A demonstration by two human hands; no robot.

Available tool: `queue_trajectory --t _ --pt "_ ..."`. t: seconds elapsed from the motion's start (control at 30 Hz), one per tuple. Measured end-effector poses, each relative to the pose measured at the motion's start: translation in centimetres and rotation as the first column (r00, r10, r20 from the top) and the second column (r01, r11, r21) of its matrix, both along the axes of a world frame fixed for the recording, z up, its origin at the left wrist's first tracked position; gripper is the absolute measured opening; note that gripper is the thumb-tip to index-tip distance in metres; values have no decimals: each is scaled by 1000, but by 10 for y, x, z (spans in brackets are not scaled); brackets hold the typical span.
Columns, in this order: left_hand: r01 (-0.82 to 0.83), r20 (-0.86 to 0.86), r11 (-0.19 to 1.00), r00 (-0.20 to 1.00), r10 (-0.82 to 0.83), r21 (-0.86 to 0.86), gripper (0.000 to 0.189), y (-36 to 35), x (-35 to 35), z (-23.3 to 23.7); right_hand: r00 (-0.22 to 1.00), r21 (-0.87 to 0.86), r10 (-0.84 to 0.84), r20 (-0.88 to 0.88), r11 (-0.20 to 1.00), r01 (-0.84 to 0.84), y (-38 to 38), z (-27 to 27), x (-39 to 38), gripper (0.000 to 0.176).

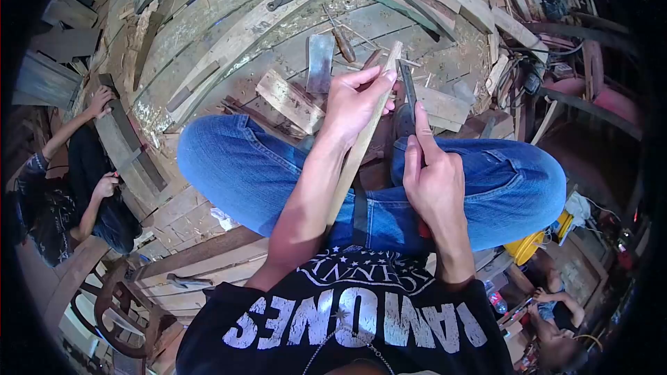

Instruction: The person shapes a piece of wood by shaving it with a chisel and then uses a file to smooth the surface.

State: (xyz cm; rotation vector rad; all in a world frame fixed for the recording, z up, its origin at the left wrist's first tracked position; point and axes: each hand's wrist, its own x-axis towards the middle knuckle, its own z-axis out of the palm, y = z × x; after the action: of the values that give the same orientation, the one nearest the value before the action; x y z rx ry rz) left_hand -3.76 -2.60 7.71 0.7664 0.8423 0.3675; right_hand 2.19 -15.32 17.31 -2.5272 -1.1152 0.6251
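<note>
Left hand (349, 107) clamped on strip (358, 154), right hand (435, 177) on blade (408, 87), 1 o'clock; strip in one piece, remaining work unclear.

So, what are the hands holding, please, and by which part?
Left hand: wooden strip, near its far end. Right hand: dark narrow tool, by its near end.

Pale wooden strip (362, 142) and dark, narrow metal tool (408, 86), centre frame.
The left hand (358, 105) grips the strip; the right hand (433, 175) holds the tool beside it.
</note>
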Motion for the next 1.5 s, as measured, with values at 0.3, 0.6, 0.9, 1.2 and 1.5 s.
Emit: queue_trajectory --t 0.3,0.6,0.9,1.2,1.5 --pt "16 -13 999 1000 -17 -36 33 -1 -1 2 999 7 -19 -27 1000 19 -2 -2 0 48" --pt "105 59 967 994 -94 -234 41 5 -2 10 998 -20 -40 -56 999 39 0 1 0 43" --pt "115 62 976 993 -105 -185 34 0 0 2 990 64 -28 -140 997 37 2 -1 -1 46" --pt "135 14 972 991 -135 -192 33 3 3 7 994 -22 -19 -109 1000 17 3 0 -3 45" --pt "252 -53 968 967 -251 15 35 0 6 0 990 -4 -30 -134 1000 29 0 -5 -3 45"
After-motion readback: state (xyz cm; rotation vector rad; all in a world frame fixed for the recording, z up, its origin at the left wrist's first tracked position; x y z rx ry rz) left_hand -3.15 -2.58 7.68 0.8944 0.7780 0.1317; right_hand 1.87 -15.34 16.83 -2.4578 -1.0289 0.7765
